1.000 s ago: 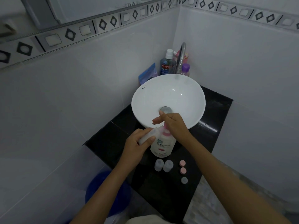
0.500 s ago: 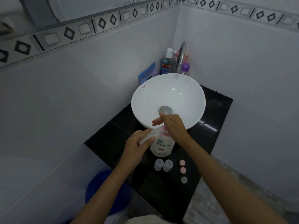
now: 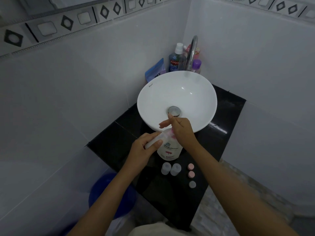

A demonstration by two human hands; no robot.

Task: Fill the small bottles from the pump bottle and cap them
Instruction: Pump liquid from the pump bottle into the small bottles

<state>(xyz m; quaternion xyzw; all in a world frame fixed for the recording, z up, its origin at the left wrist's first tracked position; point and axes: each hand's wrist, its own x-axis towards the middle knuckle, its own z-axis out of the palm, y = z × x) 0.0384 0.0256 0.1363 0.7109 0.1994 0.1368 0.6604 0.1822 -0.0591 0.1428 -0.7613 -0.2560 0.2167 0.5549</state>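
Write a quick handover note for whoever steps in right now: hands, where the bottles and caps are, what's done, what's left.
Left hand holds one small bottle tilted at the spout.
Right hand rests on the pump bottle, which stands on the black counter in front of the sink.
Two small bottles stand uncapped nearby; three caps lie loose beside them.
Done: nothing capped. Fill levels cannot be told.
Left: fill, then cap all three.

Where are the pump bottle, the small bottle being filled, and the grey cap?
pump bottle [image 3: 169, 149]: head view, on its white labelled body.
small bottle [image 3: 153, 141]: head view, on its clear side, held in the left hand.
grey cap [image 3: 192, 184]: head view, on its top face, on the black counter.
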